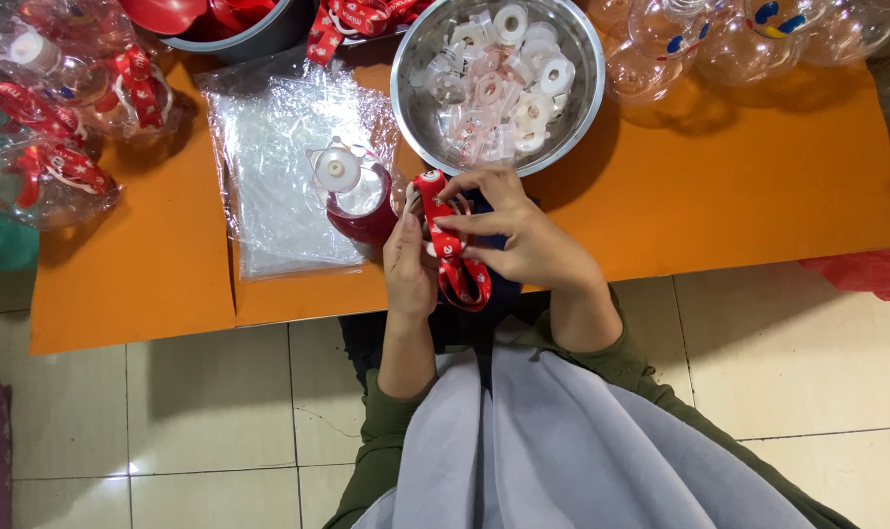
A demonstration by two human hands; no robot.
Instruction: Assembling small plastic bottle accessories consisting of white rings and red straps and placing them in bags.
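Note:
My left hand (410, 266) and my right hand (519, 235) together hold a red strap with white print (449, 247) at the near edge of the orange table (739, 176). The strap loops down below my fingers. Just left of my hands stands a small bottle with a dark red base (365, 208) and a clear flip lid (337, 168), close to the strap's upper end. Whether the strap is joined to the bottle I cannot tell.
A steel bowl (421, 108) of several clear and white caps sits behind my hands. A stack of clear plastic bags (279, 176) lies to the left. Bagged bottles with red straps (44, 127) pile at far left; clear bottles (719, 39) at back right. Tiled floor below.

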